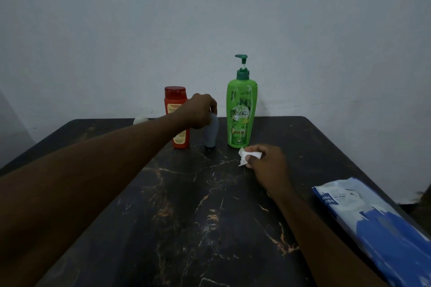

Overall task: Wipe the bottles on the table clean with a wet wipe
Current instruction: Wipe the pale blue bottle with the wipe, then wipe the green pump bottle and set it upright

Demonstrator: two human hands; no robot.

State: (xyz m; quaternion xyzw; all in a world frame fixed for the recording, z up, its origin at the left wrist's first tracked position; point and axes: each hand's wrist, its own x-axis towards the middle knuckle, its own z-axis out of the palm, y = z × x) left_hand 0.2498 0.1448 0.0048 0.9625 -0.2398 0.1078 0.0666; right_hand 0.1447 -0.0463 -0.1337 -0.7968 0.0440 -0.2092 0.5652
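- Table (210, 216): dark, veined top; three bottles upright in a row near far edge.
- Pack (373, 221) of wipes: flat at right edge, beside right forearm, probably kept handy for a fresh sheet.
- Green bottle (241, 114): pump type, rightmost, untouched; base just beyond wipe.
- Red bottle (175, 100): leftmost, partly hidden by left wrist.
- Left hand (200, 110): fingers curled over top of grey bottle (211, 134), middle of row; likely steadying it for wiping.
- Right hand (268, 161): fingers closed round crumpled wipe (245, 155), low by table, apart from grey bottle.
- Neighbours close on both sides; knock risk on lifting.
- Small white thing (140, 120) behind left forearm; unidentified.
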